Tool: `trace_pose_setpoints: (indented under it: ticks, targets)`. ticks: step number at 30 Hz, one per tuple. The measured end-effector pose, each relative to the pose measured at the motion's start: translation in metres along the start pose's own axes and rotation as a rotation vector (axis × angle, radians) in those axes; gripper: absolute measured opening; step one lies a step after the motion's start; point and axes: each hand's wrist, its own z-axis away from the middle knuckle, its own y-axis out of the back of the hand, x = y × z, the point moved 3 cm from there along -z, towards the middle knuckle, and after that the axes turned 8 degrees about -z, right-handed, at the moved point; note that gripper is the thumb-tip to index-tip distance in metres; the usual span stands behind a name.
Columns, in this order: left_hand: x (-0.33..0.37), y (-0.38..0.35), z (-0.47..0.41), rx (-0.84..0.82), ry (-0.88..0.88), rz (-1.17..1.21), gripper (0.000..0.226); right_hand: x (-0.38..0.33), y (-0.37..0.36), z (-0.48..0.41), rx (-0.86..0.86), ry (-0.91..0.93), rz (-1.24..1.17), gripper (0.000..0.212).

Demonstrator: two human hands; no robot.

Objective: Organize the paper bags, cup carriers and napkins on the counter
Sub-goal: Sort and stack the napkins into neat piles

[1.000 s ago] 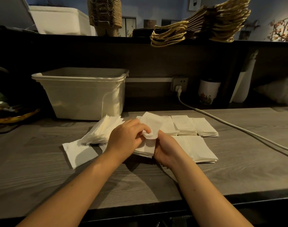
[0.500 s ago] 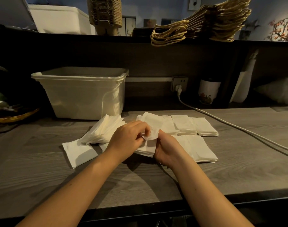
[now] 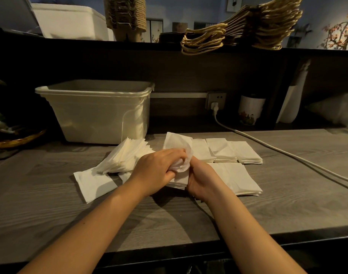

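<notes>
Hands meet mid-counter: left hand (image 3: 159, 169) and right hand (image 3: 201, 179) both pinch crumpled white paper napkin (image 3: 181, 153) (stacks right).

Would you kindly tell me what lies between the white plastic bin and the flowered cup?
In the head view, a wall socket with a white plug and cable.
</notes>
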Motion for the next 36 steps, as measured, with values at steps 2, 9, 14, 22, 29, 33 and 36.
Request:
trace_pose_setpoints:
  ticks: [2, 9, 14, 22, 29, 33, 36]
  targets:
    - [0.0006, 0.0020, -0.0001, -0.006, 0.022, -0.011, 0.047, 0.0001, -0.0007, 0.0003, -0.004, -0.003, 0.005, 0.033]
    - [-0.0001, 0.0068, -0.0008, -0.039, 0.106, 0.002, 0.108, -0.0002, 0.0027, -0.0016, 0.023, 0.030, 0.010, 0.031]
    - [-0.0031, 0.0031, -0.0006, 0.025, 0.038, -0.105, 0.067, 0.0003, 0.0029, -0.0021, 0.065, 0.006, -0.045, 0.035]
    - [-0.0038, 0.0026, -0.0008, -0.041, 0.074, -0.060, 0.021, 0.0021, 0.0050, -0.0040, 0.086, -0.038, -0.100, 0.041]
    - [-0.0022, 0.0057, 0.0001, -0.058, 0.123, -0.049, 0.039, 0.0035, 0.0053, -0.0050, 0.091, -0.041, -0.098, 0.041]
    - [-0.0006, 0.0066, -0.0014, -0.040, 0.058, -0.126, 0.046, 0.0027, 0.0046, -0.0043, 0.089, -0.024, -0.078, 0.041]
    - [-0.0027, 0.0057, -0.0013, -0.036, 0.081, -0.125, 0.033, 0.0011, 0.0027, -0.0014, 0.084, -0.029, -0.109, 0.045]
